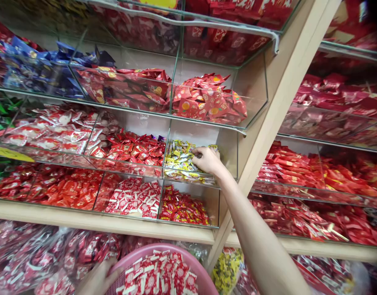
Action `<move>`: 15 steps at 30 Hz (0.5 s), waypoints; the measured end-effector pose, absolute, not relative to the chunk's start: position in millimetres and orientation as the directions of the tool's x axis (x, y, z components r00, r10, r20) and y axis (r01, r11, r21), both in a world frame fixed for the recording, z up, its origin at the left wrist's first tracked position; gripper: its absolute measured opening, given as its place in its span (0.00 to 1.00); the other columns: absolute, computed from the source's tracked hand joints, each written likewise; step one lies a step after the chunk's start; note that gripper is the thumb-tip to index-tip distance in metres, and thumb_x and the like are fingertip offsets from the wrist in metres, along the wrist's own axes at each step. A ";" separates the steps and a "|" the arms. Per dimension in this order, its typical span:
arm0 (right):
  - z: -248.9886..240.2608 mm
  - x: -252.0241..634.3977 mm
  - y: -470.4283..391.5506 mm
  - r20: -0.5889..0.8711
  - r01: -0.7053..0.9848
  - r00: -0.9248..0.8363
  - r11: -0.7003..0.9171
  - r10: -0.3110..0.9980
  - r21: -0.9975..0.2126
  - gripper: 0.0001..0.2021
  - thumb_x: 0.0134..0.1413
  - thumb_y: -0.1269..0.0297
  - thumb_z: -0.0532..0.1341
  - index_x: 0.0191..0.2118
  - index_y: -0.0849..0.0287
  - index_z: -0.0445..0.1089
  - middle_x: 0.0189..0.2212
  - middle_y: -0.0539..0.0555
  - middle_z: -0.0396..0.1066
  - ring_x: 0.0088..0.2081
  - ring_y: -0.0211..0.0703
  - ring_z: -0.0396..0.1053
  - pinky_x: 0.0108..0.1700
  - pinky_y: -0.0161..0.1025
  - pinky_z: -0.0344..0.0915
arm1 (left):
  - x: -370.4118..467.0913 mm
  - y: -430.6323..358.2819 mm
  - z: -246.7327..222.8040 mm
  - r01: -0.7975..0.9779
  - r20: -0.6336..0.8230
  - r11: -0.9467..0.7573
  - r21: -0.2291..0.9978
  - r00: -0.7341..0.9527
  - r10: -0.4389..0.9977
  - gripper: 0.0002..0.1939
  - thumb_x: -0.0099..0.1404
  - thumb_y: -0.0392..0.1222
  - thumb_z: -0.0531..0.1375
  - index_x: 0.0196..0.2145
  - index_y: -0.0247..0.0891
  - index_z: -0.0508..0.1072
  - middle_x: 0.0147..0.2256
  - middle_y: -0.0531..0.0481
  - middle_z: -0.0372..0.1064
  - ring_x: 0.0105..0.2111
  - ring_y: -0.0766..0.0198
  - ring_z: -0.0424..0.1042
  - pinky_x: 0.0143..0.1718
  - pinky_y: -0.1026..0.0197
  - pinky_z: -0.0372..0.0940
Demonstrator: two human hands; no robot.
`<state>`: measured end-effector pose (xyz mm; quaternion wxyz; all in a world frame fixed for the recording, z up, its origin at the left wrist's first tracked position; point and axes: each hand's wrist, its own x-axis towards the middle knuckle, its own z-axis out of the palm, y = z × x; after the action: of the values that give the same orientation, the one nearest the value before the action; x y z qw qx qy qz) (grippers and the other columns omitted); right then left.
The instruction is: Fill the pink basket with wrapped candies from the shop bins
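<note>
1. Nearest the camera, the bare right forearm slants from five o'clock up toward the centre.
2. Largest of all, a wooden shelving unit fills the view, its glass compartments heaped with wrapped sweets.
3. At six o'clock sits a round pink basket, its mouth turned up toward the camera; being round, it shows no clear long axis. Red-and-white sweets lie heaped inside.
4. Close to the centre is the compartment of yellow-and-white sweets; red sweets lie at nine o'clock from them, beyond a glass divider.
5. Of the two hands, the left hand, blurred at about seven o'clock, touches the basket's rim with its fingers parted; I cannot tell how firmly it holds. The right hand is in among the yellow-and-white sweets, fingers curled and pointing toward nine o'clock; whether it pinches a sweet I cannot tell.
6. The step in hand looks like picking from this heap. Lifting any out would call for closed fingertips and clearing the glass front.
7. Smallest, the single yellow-and-white wrappers are slim, their long axes crossing with no shared direction.
</note>
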<state>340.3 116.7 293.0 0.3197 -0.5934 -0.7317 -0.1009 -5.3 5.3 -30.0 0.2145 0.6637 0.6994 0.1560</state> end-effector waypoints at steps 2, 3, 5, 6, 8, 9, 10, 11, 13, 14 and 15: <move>292.0 340.7 116.4 0.588 0.927 -0.092 0.285 0.804 -0.244 0.17 0.45 0.65 0.60 0.44 0.52 0.74 0.40 0.53 0.76 0.47 0.56 0.66 0.49 0.52 0.58 | -4.2 4.2 -27.7 0.860 -0.109 0.053 0.508 0.003 0.994 0.27 0.62 0.56 0.48 0.49 0.35 0.70 0.50 0.44 0.72 0.53 0.54 0.68 0.52 0.60 0.61; 291.9 340.8 116.1 0.593 0.921 -0.087 0.292 0.801 -0.259 0.16 0.45 0.66 0.60 0.43 0.52 0.74 0.39 0.53 0.76 0.47 0.55 0.66 0.49 0.52 0.58 | -3.5 3.5 -26.0 0.859 -0.110 0.043 0.509 0.015 0.994 0.27 0.62 0.55 0.47 0.48 0.36 0.71 0.50 0.44 0.72 0.52 0.53 0.69 0.51 0.60 0.62; 292.1 340.8 115.6 0.606 0.901 -0.067 0.309 0.793 -0.305 0.16 0.46 0.67 0.60 0.43 0.53 0.74 0.37 0.52 0.76 0.46 0.52 0.67 0.49 0.50 0.58 | -2.2 2.3 -23.1 0.861 -0.111 0.033 0.508 0.028 0.993 0.25 0.62 0.55 0.47 0.46 0.37 0.72 0.49 0.45 0.73 0.51 0.53 0.69 0.50 0.60 0.63; 292.5 340.9 115.6 0.614 0.888 -0.054 0.319 0.787 -0.331 0.16 0.46 0.67 0.60 0.43 0.54 0.73 0.36 0.52 0.75 0.45 0.51 0.68 0.48 0.49 0.59 | -1.8 1.9 -22.4 0.863 -0.110 0.034 0.504 0.025 0.994 0.25 0.62 0.55 0.47 0.46 0.37 0.72 0.48 0.45 0.73 0.51 0.53 0.69 0.50 0.60 0.63; 293.6 341.7 116.0 0.645 0.855 -0.027 0.352 0.764 -0.381 0.17 0.45 0.67 0.60 0.45 0.56 0.72 0.36 0.53 0.75 0.43 0.50 0.68 0.47 0.46 0.60 | -1.6 1.9 -22.4 0.867 -0.102 0.048 0.496 0.003 0.995 0.25 0.61 0.55 0.48 0.47 0.37 0.71 0.49 0.45 0.73 0.52 0.53 0.69 0.50 0.60 0.62; 294.2 342.3 116.5 0.673 0.835 -0.015 0.379 0.740 -0.398 0.18 0.45 0.66 0.60 0.46 0.58 0.72 0.36 0.54 0.74 0.42 0.49 0.68 0.46 0.46 0.61 | -1.7 2.1 -22.9 0.868 -0.097 0.051 0.494 -0.003 0.995 0.26 0.61 0.55 0.48 0.48 0.37 0.71 0.49 0.45 0.73 0.52 0.54 0.69 0.50 0.61 0.62; 294.8 343.0 117.0 0.709 0.815 -0.008 0.415 0.705 -0.403 0.19 0.45 0.65 0.60 0.46 0.59 0.71 0.37 0.55 0.74 0.41 0.49 0.68 0.45 0.45 0.62 | -1.7 2.4 -23.5 0.868 -0.092 0.049 0.494 -0.004 0.996 0.25 0.61 0.55 0.48 0.48 0.37 0.71 0.49 0.45 0.73 0.51 0.54 0.69 0.50 0.61 0.62; 295.5 343.6 117.4 0.752 0.797 -0.006 0.457 0.660 -0.395 0.19 0.46 0.64 0.60 0.47 0.60 0.70 0.38 0.56 0.73 0.41 0.48 0.68 0.45 0.45 0.62 | -1.7 2.6 -24.0 0.867 -0.089 0.043 0.496 0.001 0.996 0.25 0.62 0.55 0.48 0.47 0.37 0.71 0.48 0.45 0.73 0.51 0.54 0.69 0.49 0.61 0.62; 297.3 344.2 118.0 0.828 0.765 -0.032 0.546 0.560 -0.340 0.18 0.47 0.63 0.59 0.46 0.61 0.70 0.40 0.57 0.72 0.41 0.48 0.68 0.46 0.45 0.62 | -1.4 2.6 -24.2 0.865 -0.089 0.029 0.501 0.018 0.996 0.24 0.62 0.55 0.48 0.45 0.38 0.72 0.47 0.45 0.74 0.50 0.54 0.70 0.48 0.61 0.63; 298.6 343.9 118.2 0.853 0.751 -0.064 0.587 0.518 -0.301 0.17 0.48 0.63 0.59 0.46 0.60 0.69 0.40 0.58 0.71 0.41 0.48 0.68 0.47 0.45 0.62 | -1.0 2.3 -23.9 0.865 -0.088 0.023 0.502 0.025 0.996 0.24 0.62 0.55 0.48 0.45 0.38 0.72 0.46 0.45 0.74 0.49 0.54 0.71 0.48 0.61 0.63; 300.2 343.1 118.6 0.866 0.738 -0.107 0.622 0.489 -0.260 0.16 0.48 0.64 0.59 0.45 0.60 0.69 0.40 0.57 0.71 0.42 0.48 0.68 0.47 0.45 0.62 | -0.6 2.0 -23.6 0.865 -0.086 0.022 0.501 0.025 0.996 0.24 0.62 0.55 0.48 0.45 0.37 0.72 0.45 0.44 0.75 0.49 0.53 0.71 0.48 0.61 0.63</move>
<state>343.1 118.6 300.2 0.5216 -0.4178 -0.7343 -0.1196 -0.6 2.0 -23.6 0.2155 0.6827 0.6815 0.1520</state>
